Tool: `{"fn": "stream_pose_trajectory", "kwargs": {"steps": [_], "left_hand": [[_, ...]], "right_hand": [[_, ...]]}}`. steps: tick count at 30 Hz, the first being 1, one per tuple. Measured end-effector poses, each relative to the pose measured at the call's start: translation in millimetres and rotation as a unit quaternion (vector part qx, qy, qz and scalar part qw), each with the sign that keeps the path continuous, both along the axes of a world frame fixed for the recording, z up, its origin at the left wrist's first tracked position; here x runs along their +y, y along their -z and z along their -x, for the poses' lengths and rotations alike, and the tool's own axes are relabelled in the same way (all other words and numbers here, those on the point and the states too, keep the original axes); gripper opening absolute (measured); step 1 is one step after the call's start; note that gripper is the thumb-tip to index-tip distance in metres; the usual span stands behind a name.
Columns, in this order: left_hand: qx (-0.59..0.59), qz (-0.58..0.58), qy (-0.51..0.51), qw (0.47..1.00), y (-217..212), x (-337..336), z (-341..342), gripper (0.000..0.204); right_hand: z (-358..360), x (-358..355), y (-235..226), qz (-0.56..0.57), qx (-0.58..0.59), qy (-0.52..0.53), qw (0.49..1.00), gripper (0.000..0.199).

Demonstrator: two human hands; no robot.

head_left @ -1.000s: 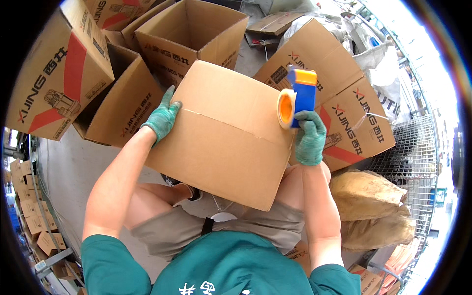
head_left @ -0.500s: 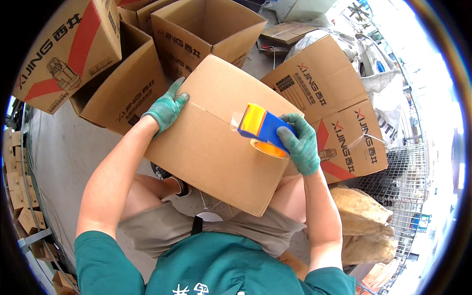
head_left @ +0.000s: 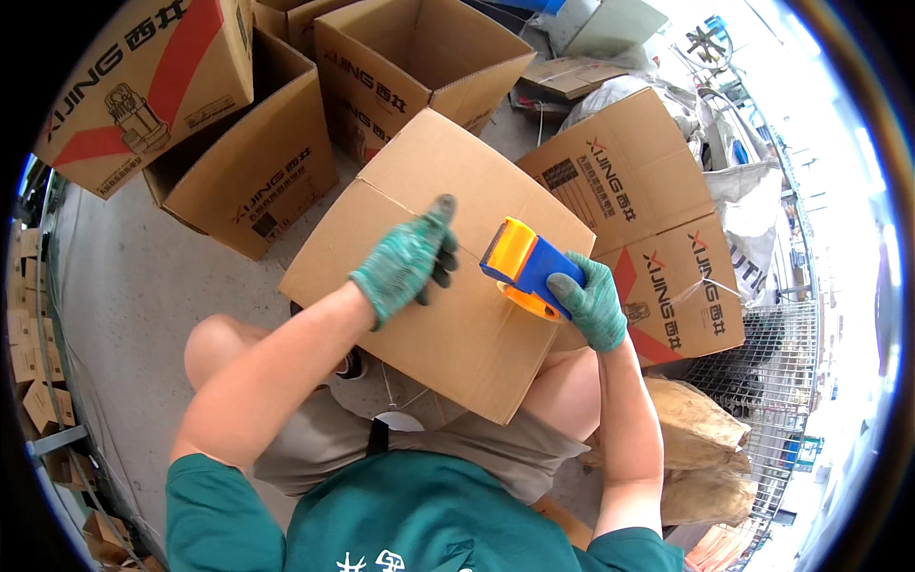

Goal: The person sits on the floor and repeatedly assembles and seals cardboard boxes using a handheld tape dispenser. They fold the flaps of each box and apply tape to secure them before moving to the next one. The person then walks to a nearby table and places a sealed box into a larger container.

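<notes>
A brown cardboard box (head_left: pixel 419 343) lies tilted across my lap, its plain face up and a seam running over it. My right hand (head_left: pixel 599 303), in a green knit glove, is wrapped round a blue and yellow tape dispenser (head_left: pixel 541 267), holding it over the right part of the box. The dispenser's yellow head points up and left. My left hand (head_left: pixel 405 265), also gloved, is over the middle of the box with nothing in it. One digit stretches upward, and the other fingers are loosely bent and apart. Whether it touches the cardboard, I cannot tell.
Open printed cartons (head_left: pixel 257 162) stand at the far left, another open carton (head_left: pixel 419 57) beyond the box. A folded carton tied with string (head_left: pixel 658 210) leans at right, near a wire mesh cage (head_left: pixel 786 353) and brown sacks (head_left: pixel 701 448). Small boxes (head_left: pixel 43 343) line the left.
My left hand has come off the box's left edge and moved right, over its middle. The tape dispenser has shifted slightly right and down in my right hand. The view has shifted a little.
</notes>
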State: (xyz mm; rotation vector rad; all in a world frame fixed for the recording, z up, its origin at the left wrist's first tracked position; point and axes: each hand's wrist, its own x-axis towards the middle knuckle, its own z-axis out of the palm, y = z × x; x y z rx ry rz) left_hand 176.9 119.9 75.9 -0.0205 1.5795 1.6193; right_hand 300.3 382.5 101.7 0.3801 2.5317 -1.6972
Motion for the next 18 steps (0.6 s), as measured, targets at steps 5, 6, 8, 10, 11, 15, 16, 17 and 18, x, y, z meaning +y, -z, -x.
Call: {"fn": "stream_pose_trajectory", "kwargs": {"steps": [5, 6, 8, 10, 11, 15, 16, 17, 18], "left_hand": [[0.099, -0.074, -0.014, 0.992, 8, 31, -21, 0.047], [0.114, -0.092, -0.022, 0.989, 12, 34, -23, 0.045], [0.149, -0.051, -0.011, 0.987, 16, 36, -19, 0.036], [0.412, 0.013, -0.088, 0.907, 53, 32, -7, 0.033], [0.459, 0.043, -0.075, 0.884, 52, 20, 10, 0.031], [0.303, 0.050, -0.082, 0.948, 11, -67, 121, 0.024], [0.292, 0.056, -0.091, 0.950, 18, -92, 148, 0.025], [0.281, 0.062, -0.101, 0.952, 29, -112, 166, 0.026], [0.289, 0.077, -0.077, 0.951, 49, -124, 175, 0.029]], "right_hand": [[1, -1, -3, -0.013, -0.015, 0.003, 1.000, 0.043], [2, -1, -4, -0.019, -0.016, 0.001, 1.000, 0.043], [3, -3, -9, -0.031, -0.031, -0.011, 0.999, 0.044], [12, -18, -23, -0.037, -0.055, -0.039, 0.997, 0.046], [14, -18, -26, -0.046, -0.060, -0.049, 0.996, 0.047], [23, -11, -33, -0.068, -0.100, -0.057, 0.991, 0.047], [26, -16, -35, -0.063, -0.108, -0.053, 0.991, 0.047], [28, -19, -34, -0.058, -0.117, -0.048, 0.990, 0.047], [33, -21, -33, -0.091, -0.126, -0.068, 0.986, 0.048]]}}
